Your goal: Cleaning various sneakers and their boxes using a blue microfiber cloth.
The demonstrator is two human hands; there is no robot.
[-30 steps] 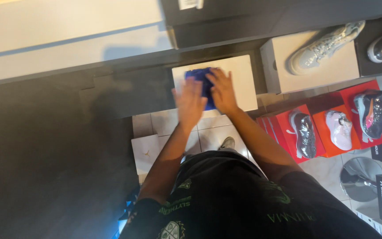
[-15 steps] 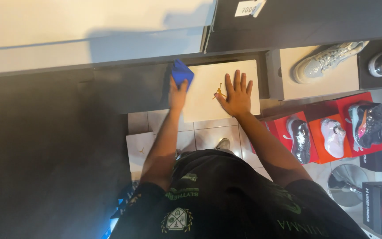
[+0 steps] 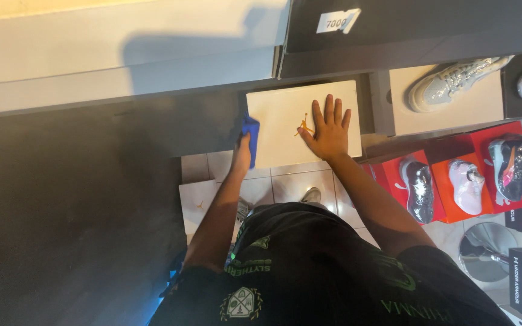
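A white shoe box with a small gold emblem on its lid sits on a low shelf straight ahead. My right hand lies flat on the lid's right part, fingers spread, holding nothing. My left hand grips a blue cloth and presses it against the box's left side edge.
A dark shelf fills the left. Above is a pale shelf and a dark one with a white price tag. A white sneaker rests on a box at right; wrapped shoes sit on red boxes. Another white box lies on the tiled floor.
My left hand has carried the blue cloth from the top of the lid to its left side edge. My right hand has flattened on the lid.
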